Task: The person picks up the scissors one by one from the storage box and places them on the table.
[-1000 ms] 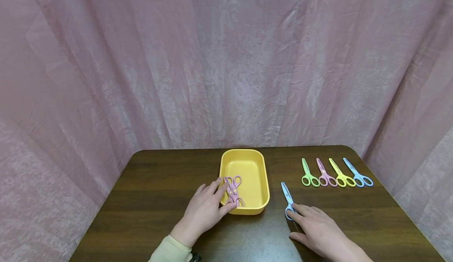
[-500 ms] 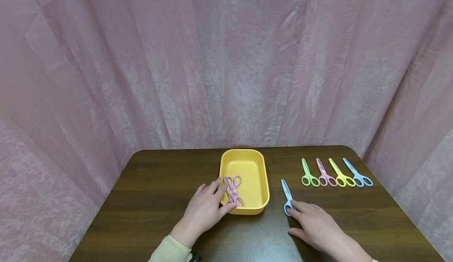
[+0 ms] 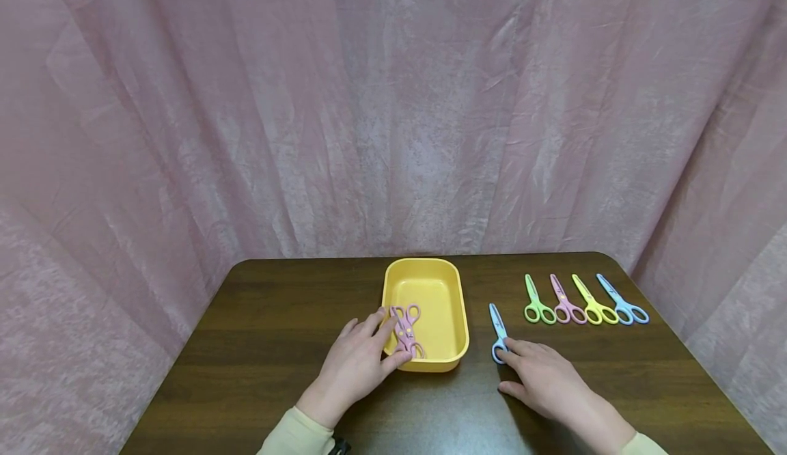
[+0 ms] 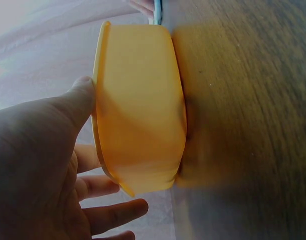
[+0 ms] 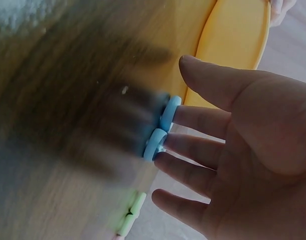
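Note:
A yellow tray [image 3: 441, 322] stands on the table, and pink scissors [image 3: 407, 332] lie inside it along the left wall, seemingly two pairs laid head to tail. Across the tray's near left corner rests my left hand [image 3: 353, 366], thumb on the near rim, other fingers spread over the left rim. Blue scissors [image 3: 496, 317] lie flat right of the tray, blades pointing away from me. My right hand [image 3: 544, 376] touches their handle with its fingertips. In the right wrist view its fingers are straight against the blue handle loops [image 5: 172, 110], and the thumb stands apart.
A row of scissors lies at the back right: green [image 3: 537, 305], pink [image 3: 566, 303], yellow [image 3: 591, 303] and blue [image 3: 619, 303], all with blades pointing away. A pink curtain [image 3: 393, 113] hangs behind the dark wooden table [image 3: 277, 318].
The blue scissors have slid forward along the table, away from me, with my right hand moving along on their handle. My left hand and the tray stay put.

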`<move>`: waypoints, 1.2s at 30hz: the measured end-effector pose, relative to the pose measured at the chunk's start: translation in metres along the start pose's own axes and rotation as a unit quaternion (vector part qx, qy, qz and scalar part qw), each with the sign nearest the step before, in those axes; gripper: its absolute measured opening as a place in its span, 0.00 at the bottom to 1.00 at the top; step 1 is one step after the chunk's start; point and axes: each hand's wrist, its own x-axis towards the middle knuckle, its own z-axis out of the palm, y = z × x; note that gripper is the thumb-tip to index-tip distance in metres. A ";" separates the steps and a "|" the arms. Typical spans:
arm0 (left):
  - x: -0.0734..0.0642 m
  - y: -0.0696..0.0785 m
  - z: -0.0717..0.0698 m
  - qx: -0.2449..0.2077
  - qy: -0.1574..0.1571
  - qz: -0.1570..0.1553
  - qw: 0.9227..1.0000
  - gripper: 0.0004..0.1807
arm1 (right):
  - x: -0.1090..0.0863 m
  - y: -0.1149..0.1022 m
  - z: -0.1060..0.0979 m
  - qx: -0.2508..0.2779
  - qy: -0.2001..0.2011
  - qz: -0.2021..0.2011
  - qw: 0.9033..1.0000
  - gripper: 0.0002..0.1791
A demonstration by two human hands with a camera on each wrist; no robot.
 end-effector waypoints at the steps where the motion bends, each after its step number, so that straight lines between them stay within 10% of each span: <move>1: 0.000 0.000 0.000 0.000 0.000 0.000 1.000 0.41 | 0.001 0.001 0.000 -0.002 0.002 0.001 1.000 0.31; 36: -0.001 0.000 0.000 -0.014 0.007 0.001 1.000 0.40 | 0.041 0.015 0.002 0.014 -0.037 0.034 0.999 0.30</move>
